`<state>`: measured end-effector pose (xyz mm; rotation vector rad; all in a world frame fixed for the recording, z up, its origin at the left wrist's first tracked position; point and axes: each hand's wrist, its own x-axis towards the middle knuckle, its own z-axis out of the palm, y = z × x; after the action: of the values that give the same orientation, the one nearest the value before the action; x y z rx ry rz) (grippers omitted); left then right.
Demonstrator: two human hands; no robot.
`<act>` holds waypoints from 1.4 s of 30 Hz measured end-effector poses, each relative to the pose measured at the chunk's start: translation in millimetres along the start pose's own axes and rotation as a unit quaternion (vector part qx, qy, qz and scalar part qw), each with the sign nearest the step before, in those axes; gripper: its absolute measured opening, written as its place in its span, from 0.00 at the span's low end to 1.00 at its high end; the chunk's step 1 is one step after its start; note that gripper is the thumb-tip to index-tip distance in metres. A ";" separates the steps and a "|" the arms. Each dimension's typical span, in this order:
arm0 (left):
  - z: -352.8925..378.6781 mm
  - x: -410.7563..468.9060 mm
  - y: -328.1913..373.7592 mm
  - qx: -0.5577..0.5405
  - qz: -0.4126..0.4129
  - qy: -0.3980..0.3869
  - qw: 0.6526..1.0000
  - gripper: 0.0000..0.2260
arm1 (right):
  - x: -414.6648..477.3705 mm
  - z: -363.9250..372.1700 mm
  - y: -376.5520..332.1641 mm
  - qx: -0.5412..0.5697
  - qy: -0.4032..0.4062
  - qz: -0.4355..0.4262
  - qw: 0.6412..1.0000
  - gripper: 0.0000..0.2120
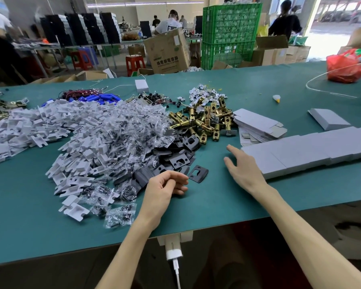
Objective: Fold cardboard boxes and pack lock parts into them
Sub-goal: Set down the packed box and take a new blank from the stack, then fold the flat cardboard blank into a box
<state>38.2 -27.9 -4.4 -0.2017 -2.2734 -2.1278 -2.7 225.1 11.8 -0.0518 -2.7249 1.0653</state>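
At the near edge of the green-covered work table (217, 205), the left hand (165, 185) is being held with fingers loosely curled and nothing visible in them, just beside a single flat black metal strike plate (198, 173). The right hand (244, 170) is being held flat, fingers spread and empty, beside the near end of a long row of closed grey cardboard boxes (300, 152); whether contact is being made cannot be told. Further back, parts are being kept in heaps: black plates (175, 151), clear plastic bags of small screws (121, 130), white notched card inserts (71, 122) and brass-coloured latch bolts (206, 119), with a stack of flat grey box blanks (256, 124) alongside. The moment is being judged as a gap between boxes: a blank is probably needed next, calling for a reach past the finished row.
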 end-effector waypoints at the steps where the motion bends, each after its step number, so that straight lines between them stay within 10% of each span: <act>1: 0.5 0.1 0.2 0.002 0.000 -0.001 1.000 0.18 | -0.4 2.4 -0.6 0.001 -0.009 -0.004 1.000 0.25; 9: 1.7 0.8 0.2 0.008 -0.004 0.000 1.000 0.19 | 56.1 -12.8 -2.2 -0.089 0.115 -0.052 0.988 0.18; 17: 2.1 0.8 2.1 0.002 -0.012 0.004 1.000 0.20 | 112.1 -42.6 36.7 -0.288 0.039 0.069 0.954 0.29; 22: 2.3 2.8 1.5 0.008 -0.014 0.001 1.000 0.20 | 107.9 -35.4 42.0 -0.312 0.102 0.048 0.943 0.12; 28: 2.2 2.0 4.0 0.017 -0.017 0.003 1.000 0.20 | 100.2 -36.5 35.5 -0.291 0.138 0.016 0.947 0.15; 42: 13.7 12.6 21.1 -0.006 0.011 -0.003 1.000 0.07 | 50.7 -17.1 -30.7 -0.101 0.240 -0.290 0.921 0.08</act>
<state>28.9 -12.0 16.8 -0.2316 -2.2515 -2.1336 -47.2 219.4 54.1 0.3870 -2.1725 0.5104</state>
